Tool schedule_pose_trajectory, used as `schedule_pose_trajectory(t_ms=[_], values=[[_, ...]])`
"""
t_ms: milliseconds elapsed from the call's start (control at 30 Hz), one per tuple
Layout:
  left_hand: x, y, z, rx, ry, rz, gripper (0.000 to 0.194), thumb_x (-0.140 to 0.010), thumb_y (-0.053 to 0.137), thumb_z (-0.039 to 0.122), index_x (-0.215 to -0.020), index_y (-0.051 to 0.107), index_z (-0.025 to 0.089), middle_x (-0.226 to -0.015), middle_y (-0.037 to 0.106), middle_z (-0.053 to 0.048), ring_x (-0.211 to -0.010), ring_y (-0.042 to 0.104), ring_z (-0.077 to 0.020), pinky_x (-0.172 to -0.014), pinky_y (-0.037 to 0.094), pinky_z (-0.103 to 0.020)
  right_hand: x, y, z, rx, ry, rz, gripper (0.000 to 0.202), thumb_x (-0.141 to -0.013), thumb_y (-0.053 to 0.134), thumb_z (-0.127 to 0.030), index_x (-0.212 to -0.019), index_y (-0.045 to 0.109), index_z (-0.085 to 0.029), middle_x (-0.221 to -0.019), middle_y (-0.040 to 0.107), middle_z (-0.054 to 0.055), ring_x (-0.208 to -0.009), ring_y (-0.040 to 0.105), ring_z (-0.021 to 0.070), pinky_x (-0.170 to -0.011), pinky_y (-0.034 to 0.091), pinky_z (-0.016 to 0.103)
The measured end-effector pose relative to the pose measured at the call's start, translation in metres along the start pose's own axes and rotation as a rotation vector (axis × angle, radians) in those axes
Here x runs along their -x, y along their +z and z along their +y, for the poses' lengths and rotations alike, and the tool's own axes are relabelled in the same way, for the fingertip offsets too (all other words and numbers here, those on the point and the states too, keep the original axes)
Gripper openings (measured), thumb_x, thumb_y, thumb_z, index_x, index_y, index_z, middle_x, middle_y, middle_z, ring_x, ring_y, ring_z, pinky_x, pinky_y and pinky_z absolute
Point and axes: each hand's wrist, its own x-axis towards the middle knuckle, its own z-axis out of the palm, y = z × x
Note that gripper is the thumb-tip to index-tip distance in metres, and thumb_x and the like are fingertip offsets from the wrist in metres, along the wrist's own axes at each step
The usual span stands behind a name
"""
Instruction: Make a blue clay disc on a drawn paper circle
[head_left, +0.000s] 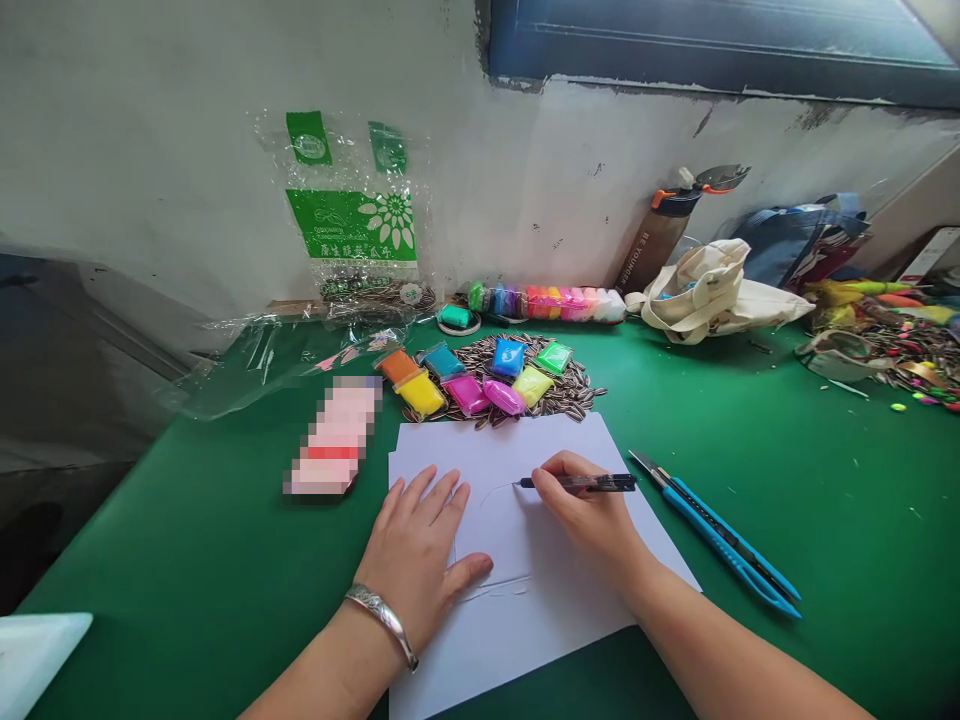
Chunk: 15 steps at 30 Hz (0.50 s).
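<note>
White paper point(525, 650) lies on the green tabletop in front of me. My left hand point(420, 540) rests flat on its left part, fingers spread, a silver bangle round the wrist. A black pen point(592, 483) is pinched in my right hand point(589, 510), its tip touching the paper. From the tip a thin curved line point(491, 492) runs to the left. Lower down, a few straight lines or creases cross the sheet near my left thumb. Just beyond the paper, several coloured clay packets point(466, 394) sit on a heap of sunflower seeds point(577, 390).
A blue utility knife point(720, 535) lies right of the paper, blade out. Left of it is a blurred pink object point(334, 440). Along the wall stand a clear seed bag point(352, 230), a row of clay packs point(562, 303), a bottle point(656, 235) and a cloth bag point(705, 290).
</note>
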Motion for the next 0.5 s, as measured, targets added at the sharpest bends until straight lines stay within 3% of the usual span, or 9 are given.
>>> schedule_pose_trajectory(t_ms=[500], values=[[0.000,0.002,-0.002,0.026,0.017,0.048,0.057,-0.081,0.056,0.050,-0.129,0.051,0.021,-0.136,0.049,-0.007,-0.128,0.036,-0.0338,-0.105,0.026,-0.055,0.000,-0.015,0.001,0.067,-0.028,0.132,0.021,-0.077,0.050,-0.023,-0.057,0.048,-0.019,-0.054,0.043,-0.004,-0.053,0.037,0.0108,-0.049,0.027,0.024]])
